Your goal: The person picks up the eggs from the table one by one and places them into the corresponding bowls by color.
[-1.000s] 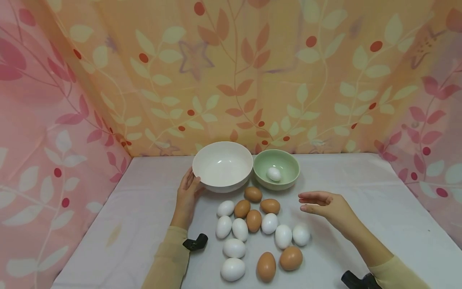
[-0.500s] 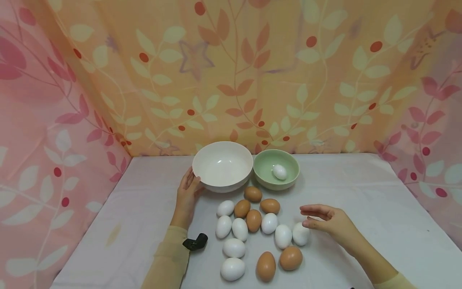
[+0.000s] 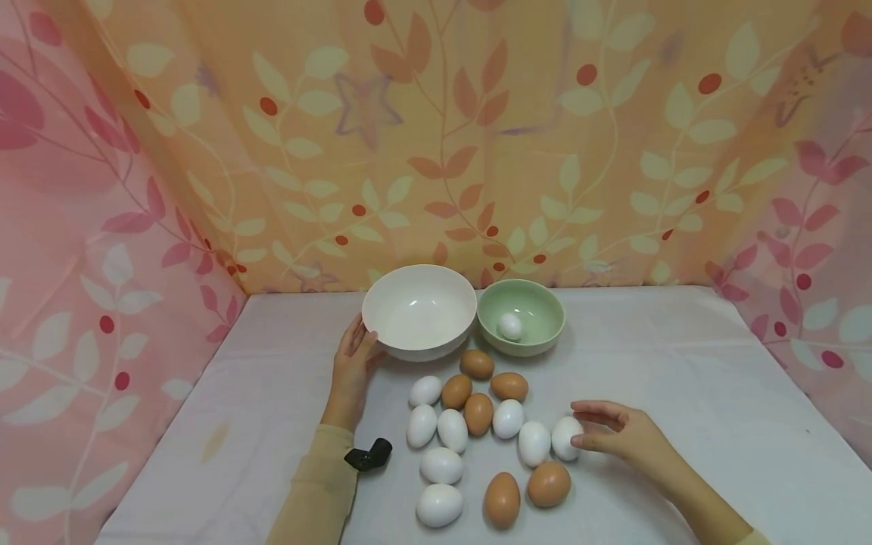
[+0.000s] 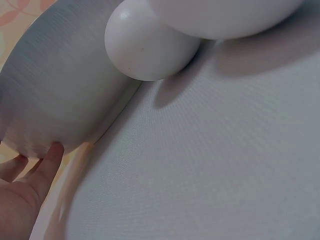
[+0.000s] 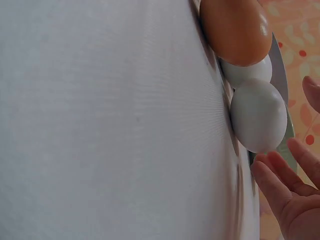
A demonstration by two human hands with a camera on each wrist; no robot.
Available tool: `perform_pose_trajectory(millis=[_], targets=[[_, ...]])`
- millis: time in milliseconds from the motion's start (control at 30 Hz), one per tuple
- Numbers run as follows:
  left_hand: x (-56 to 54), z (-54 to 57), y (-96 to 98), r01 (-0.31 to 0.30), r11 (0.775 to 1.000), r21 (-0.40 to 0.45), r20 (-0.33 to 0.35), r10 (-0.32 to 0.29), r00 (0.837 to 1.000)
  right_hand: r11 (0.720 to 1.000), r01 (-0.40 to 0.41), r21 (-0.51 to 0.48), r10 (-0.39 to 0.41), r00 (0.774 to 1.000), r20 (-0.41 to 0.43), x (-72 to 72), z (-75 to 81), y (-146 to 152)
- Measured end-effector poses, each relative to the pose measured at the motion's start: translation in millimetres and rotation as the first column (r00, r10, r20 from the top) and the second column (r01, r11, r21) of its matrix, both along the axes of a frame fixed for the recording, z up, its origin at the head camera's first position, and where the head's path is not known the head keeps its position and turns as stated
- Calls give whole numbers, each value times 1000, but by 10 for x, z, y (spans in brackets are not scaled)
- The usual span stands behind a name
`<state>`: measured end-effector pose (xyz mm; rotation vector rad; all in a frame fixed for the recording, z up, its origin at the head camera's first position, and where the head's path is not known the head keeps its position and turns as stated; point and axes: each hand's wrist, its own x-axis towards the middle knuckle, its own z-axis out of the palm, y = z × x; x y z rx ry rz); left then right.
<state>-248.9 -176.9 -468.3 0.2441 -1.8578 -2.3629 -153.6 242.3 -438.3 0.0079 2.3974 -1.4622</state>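
Observation:
My left hand (image 3: 352, 371) rests against the left outer wall of a large white bowl (image 3: 419, 306), fingers and thumb touching it, fairly straight. In the left wrist view, fingertips (image 4: 52, 155) meet the bowl's side. My right hand (image 3: 623, 431) is at the right side of a white egg (image 3: 565, 439), its thumb overlapping the egg in the head view. The right wrist view shows its spread fingers (image 5: 272, 182) close to that egg (image 5: 259, 115), not closed round it; contact is hard to tell. A smaller green bowl (image 3: 555, 318) holds one white egg (image 3: 510, 326).
Several white eggs (image 3: 441, 466) and brown eggs (image 3: 502, 500) lie loose on the white cloth (image 3: 272, 424) in front of the bowls. The bowls stand side by side near the back edge, before a patterned orange curtain (image 3: 450, 136).
My right hand has come down and nearer, from right of the green bowl to the white egg. The egg in the green bowl has rolled right, then left. My left hand stays put.

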Motion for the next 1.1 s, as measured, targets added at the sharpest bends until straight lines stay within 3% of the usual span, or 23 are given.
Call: perform_pose_trajectory(millis=[367, 733, 1100], targets=[[-6, 7, 4, 1, 1000, 2, 9, -1, 1000, 1000, -18, 25, 19, 1000, -19, 50, -120, -10], [-1, 17, 8, -6, 1000, 6, 4, 5, 1000, 995, -41, 94, 52, 992, -116, 51, -126, -84], [3, 20, 10, -3, 1000, -10, 8, 3, 1000, 992, -43, 123, 59, 990, -126, 55, -136, -108]])
